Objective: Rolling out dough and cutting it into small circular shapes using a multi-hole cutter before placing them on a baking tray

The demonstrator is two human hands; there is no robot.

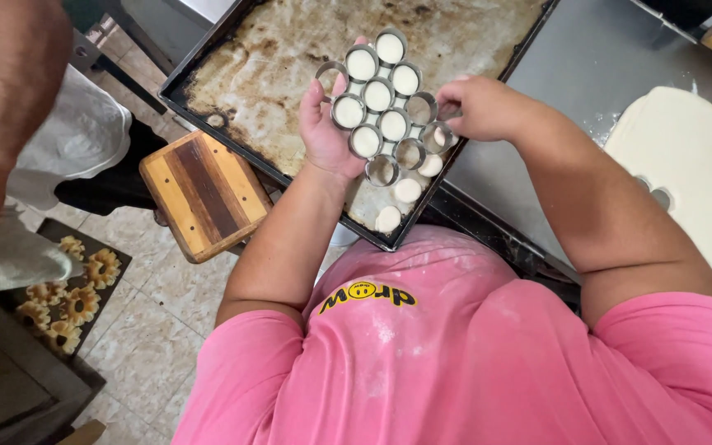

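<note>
Hands (327, 132) (480, 107) grip ring cutter (385, 103) w/ dough over baking tray (232, 74); rolled dough (686, 156) right.

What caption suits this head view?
Left hand holds a ring cutter while right hand pushes dough rounds onto a tray.

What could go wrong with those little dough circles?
The left hand tilts the ring cutter over the baking tray, and several rings hold dough, so a round might drop crooked or land on the loose dough rounds below and stick. The right hand pokes at the rings, so it might squash one. Those rounds also lie close to the tray's near edge, so one might slide off.
</note>
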